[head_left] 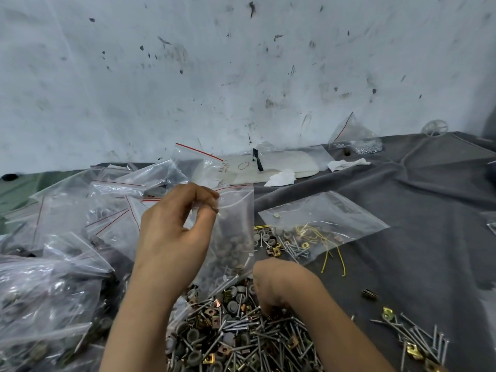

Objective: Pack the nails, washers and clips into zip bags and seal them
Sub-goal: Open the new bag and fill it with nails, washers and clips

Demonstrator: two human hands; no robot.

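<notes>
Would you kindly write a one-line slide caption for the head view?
Left hand pinches a zip bag by its top while the right hand reaches into the pile of nails, washers and clips.

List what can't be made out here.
Head view:
right hand: fingers buried in the hardware pile, grasp hidden by its back.
zip bag pinched by the left hand: contents blurred through plastic.
hardware pile: cut off by the bottom edge.
white pad: writing partly covered by a clear bag.
</notes>
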